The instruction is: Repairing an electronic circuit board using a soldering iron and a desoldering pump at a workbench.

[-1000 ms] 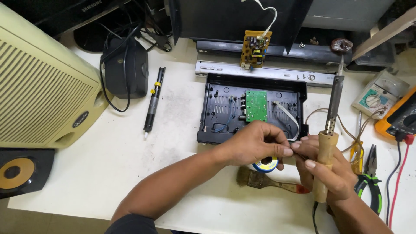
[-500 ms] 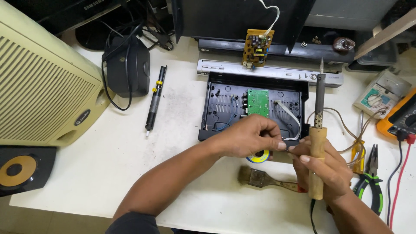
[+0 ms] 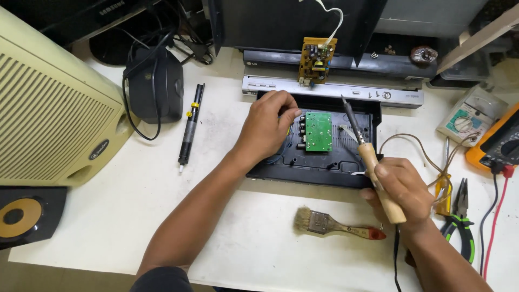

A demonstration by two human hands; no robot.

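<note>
Far to the left of the left hand (image 3: pixel 268 125), a cream speaker cabinet (image 3: pixel 51 116) is seen, with a black adapter box (image 3: pixel 155 85) and a black desoldering pump (image 3: pixel 190 130) lying between cabinet and hand. The left hand is laid on the left part of an open black device case (image 3: pixel 313 162), fingers curled at the case's edge; whether anything is pinched there cannot be told. Just right of its fingertips, a small green circuit board (image 3: pixel 318 131) is seated inside the case. Right of the board, a soldering iron (image 3: pixel 367 157) is gripped by its wooden handle in the right hand (image 3: pixel 403 190), tip raised over the case's back edge. Below and left of the right hand, a paintbrush (image 3: pixel 335 224) is laid on the white table (image 3: pixel 243 238). Just right of that hand, green-handled pliers (image 3: pixel 462 221) are noted, and beyond them an orange multimeter (image 3: pixel 500 141).
</note>
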